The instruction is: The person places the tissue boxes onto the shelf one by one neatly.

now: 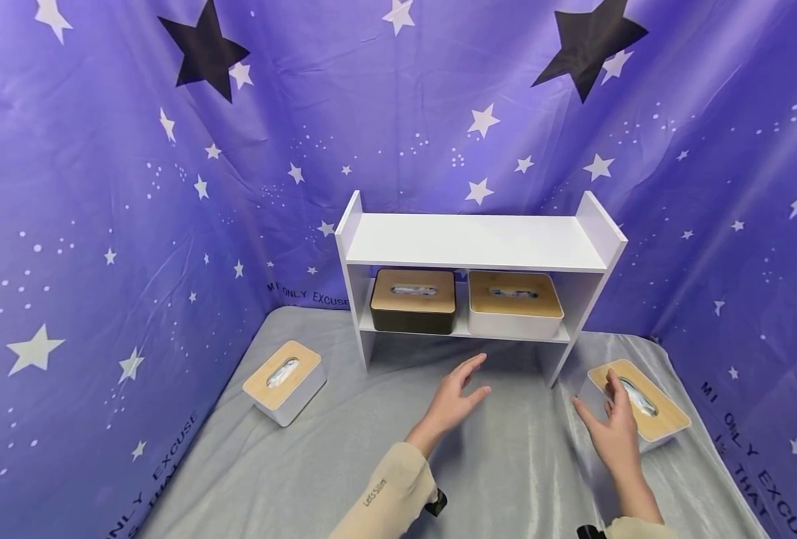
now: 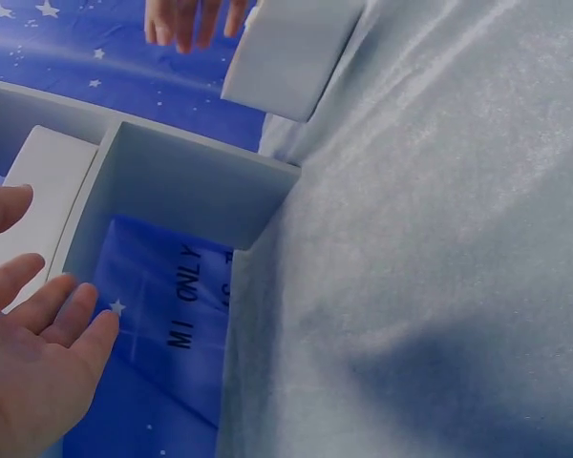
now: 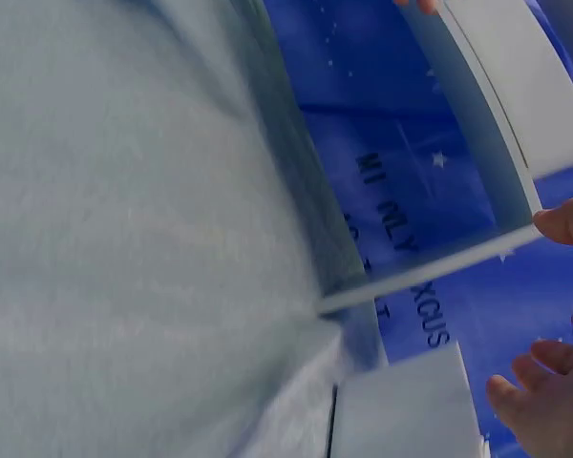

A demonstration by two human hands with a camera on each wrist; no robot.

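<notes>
While the big grey bench (image 1: 344,464) holds a white shelf (image 1: 476,241), the tissue box (image 1: 648,410) lies at its right. The right hand (image 1: 613,433) is spread flat, just touching this box. The left hand (image 1: 454,402) hangs loose, grasping nothing.

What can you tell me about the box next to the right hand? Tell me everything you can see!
The tissue box is white with a flat lid that looks like light wood. The lid has a long slot in the middle where clear wrapping or tissue shows. It lies flat on the grey cloth, turned at an angle, just right of the white shelf. The right hand is at its left side with fingers spread, over the near edge; whether it touches is hard to tell.
</notes>
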